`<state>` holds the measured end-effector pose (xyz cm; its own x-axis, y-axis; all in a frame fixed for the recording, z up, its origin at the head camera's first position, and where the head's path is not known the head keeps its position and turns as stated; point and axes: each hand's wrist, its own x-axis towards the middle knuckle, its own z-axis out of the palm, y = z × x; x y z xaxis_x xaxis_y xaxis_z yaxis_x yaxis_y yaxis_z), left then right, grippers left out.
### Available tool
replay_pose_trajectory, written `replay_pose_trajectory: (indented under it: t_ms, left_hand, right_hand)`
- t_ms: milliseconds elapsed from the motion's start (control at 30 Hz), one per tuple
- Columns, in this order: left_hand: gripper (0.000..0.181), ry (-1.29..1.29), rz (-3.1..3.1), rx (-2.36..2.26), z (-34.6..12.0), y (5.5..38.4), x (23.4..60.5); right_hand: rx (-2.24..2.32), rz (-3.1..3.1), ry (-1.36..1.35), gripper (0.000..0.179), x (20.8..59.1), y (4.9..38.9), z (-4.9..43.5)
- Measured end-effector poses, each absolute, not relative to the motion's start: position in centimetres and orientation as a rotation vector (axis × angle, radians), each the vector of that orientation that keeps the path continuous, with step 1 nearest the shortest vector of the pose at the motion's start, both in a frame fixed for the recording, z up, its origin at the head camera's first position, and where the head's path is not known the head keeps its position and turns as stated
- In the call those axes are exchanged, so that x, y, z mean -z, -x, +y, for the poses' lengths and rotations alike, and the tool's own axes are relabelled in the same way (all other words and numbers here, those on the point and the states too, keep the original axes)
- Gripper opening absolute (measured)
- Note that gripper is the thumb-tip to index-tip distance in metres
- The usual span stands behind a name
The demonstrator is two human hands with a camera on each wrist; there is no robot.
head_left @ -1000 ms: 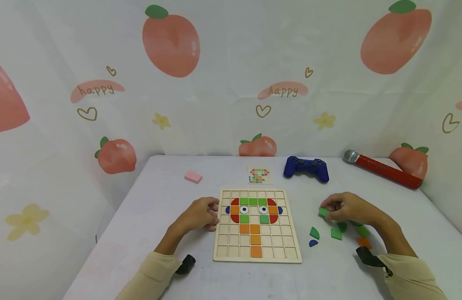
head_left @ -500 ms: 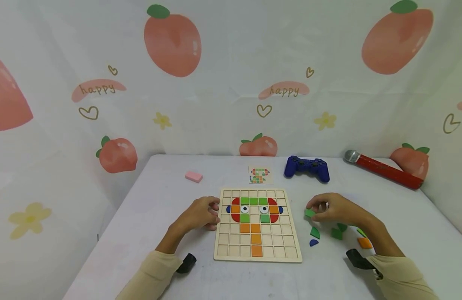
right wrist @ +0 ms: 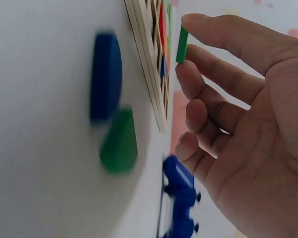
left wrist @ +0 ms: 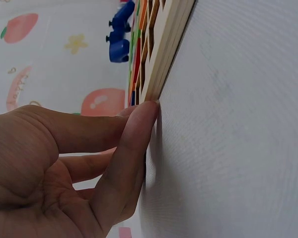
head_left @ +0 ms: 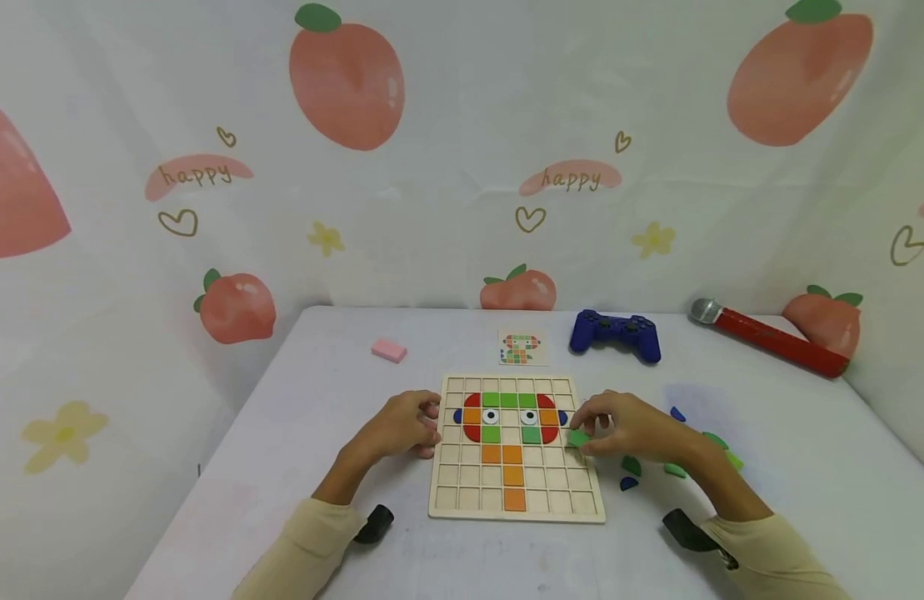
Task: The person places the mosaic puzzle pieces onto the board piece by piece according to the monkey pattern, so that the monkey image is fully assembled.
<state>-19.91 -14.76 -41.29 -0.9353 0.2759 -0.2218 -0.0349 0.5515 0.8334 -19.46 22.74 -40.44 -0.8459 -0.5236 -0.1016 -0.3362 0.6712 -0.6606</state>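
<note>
- Right hand [head_left: 626, 425] pinches a thin, flat green tile [head_left: 577, 438] between thumb and fingertips, at the right edge of the pale wooden grid board [head_left: 559, 479]; height over it unclear.
- Left hand [head_left: 402, 425]: fingers loosely bent, tips touching the board's left edge.
- Board lies flat on the white counter [head_left: 342, 400], partly filled.
- Drop risk: fingertip-only pinch, so a twist or a knock on the board's edge could flip the tile out.
- Fit risk: a tile coming in tilted would likely jam in the grid.
- Drift risk: left contact looks light; a hard sideways push could slide the board.
- Mix-up risk: green squares [head_left: 509, 400] on the board differ in shade.
- Scatter risk: dark green quarter-round piece [head_left: 631, 466] and dark blue half-round piece [head_left: 629, 483] lie near the right hand; dropping low could sweep them.
</note>
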Motion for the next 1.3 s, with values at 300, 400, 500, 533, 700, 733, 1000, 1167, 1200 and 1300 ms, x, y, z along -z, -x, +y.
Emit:
replay_pose_trajectory:
  t_ms: [300, 400, 500, 533, 700, 733, 1000, 1167, 1200, 1300]
  left_hand:
    - [0.063, -0.191, 2.457, -1.340, -14.8, 20.0, 41.4]
    - [0.063, -0.189, 2.454, -1.342, -14.8, 20.1, 41.4]
    - [0.063, -0.188, 2.452, -1.346, -14.8, 20.1, 41.4]
    - [0.063, -0.187, 2.452, -1.347, -14.8, 20.1, 41.4]
    - [0.062, -0.189, 2.460, -1.332, -14.8, 20.1, 41.3]
    - [0.063, -0.190, 2.463, -1.326, -14.8, 20.0, 41.3]
    - [0.063, -0.182, 2.472, -1.299, -14.7, 20.1, 41.3]
    - [0.062, -0.188, 2.475, -1.306, -14.7, 20.2, 41.4]
    - [0.062, -0.188, 2.474, -1.309, -14.7, 20.2, 41.4]
    - [0.061, -0.187, 2.474, -1.310, -14.8, 20.2, 41.5]
  right_hand:
    - [0.938, 2.525, 0.823, 0.024, 40.6, 18.9, 19.2]
    - [0.925, 2.487, 0.911, 0.025, 40.7, 18.9, 18.1]
    - [0.906, 2.459, 0.960, 0.026, 40.7, 18.8, 17.1]
    - [0.898, 2.452, 0.970, 0.025, 40.7, 18.7, 16.7]
    - [0.857, 2.441, 1.005, 0.024, 40.5, 18.3, 15.0]
    - [0.852, 2.438, 1.011, 0.024, 40.5, 18.2, 14.7]
    - [0.814, 2.407, 1.045, 0.022, 40.3, 17.4, 12.8]
    - [0.819, 2.382, 1.065, 0.022, 40.4, 17.2, 12.0]
    - [0.820, 2.376, 1.064, 0.022, 40.5, 17.2, 11.9]
    - [0.816, 2.367, 1.060, 0.020, 40.5, 17.0, 11.6]
